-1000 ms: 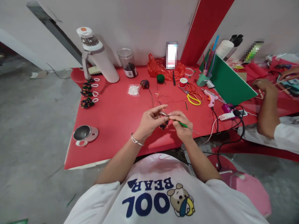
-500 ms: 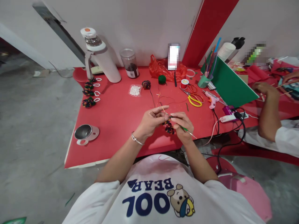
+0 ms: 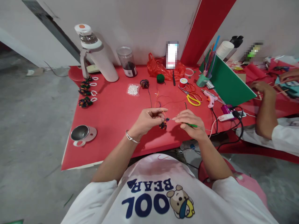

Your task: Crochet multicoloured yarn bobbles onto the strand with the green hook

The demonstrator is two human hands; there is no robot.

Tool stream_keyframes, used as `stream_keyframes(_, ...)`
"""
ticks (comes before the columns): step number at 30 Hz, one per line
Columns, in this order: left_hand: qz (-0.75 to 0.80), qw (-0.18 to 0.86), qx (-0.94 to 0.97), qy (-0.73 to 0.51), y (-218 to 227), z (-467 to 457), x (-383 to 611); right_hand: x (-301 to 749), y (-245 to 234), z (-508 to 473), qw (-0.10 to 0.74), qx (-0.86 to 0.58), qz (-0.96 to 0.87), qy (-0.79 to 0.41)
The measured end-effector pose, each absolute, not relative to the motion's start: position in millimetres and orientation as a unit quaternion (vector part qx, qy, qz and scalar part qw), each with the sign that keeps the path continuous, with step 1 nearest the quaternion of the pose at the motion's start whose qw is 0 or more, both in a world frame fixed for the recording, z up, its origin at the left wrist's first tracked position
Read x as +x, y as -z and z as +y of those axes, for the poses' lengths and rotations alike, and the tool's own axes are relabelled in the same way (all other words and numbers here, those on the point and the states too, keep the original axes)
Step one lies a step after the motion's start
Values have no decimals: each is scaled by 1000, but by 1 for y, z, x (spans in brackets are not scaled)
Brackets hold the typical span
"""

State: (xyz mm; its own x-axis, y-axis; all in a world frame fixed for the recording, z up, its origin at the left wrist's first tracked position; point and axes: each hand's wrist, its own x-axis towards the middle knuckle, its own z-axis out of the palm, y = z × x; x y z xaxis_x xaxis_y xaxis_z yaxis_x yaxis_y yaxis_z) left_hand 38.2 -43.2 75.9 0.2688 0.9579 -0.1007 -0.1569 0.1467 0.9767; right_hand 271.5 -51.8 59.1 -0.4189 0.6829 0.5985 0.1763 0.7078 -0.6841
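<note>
My left hand (image 3: 147,119) pinches a small multicoloured crochet piece (image 3: 163,124) above the red table (image 3: 112,124). A silver bracelet sits on that wrist. My right hand (image 3: 190,123) grips a green-handled crochet hook (image 3: 193,125), whose metal tip points left into the crochet piece. Coloured yarn runs from the piece up the table to a small multicoloured yarn ball (image 3: 144,83).
A white thermos (image 3: 98,56), a jar (image 3: 126,62), a bag of pearl beads (image 3: 133,90), finished crochet pieces (image 3: 85,91), a metal cup (image 3: 80,133), yellow scissors (image 3: 193,99), a glue gun (image 3: 211,98) and a green board (image 3: 230,82) are on the table. Another person's arm (image 3: 265,109) works at the right.
My right hand has drawn the hook out to the right, away from my left hand. The crochet piece stays pinched in the left fingers. The view shifted slightly.
</note>
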Motion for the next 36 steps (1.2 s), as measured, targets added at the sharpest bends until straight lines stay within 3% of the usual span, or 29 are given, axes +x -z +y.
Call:
stream_keyframes(11,377,688,449,-428,-73,-39,32,269,-64,-51,455,-244,-821,-244)
stream_keyframes(23,365,674,458,-450,-69,-41,47,267,-54,-58,509,-256,-787,-237)
stream_keyframes(28,386,640,463,-476,-71,-46,54,256,-38,-62,561,-276,-759,-181)
stream_keyframes(36,383,634,440,-507,-64,-51,67,237,-25,-73,572,-346,-742,-47)
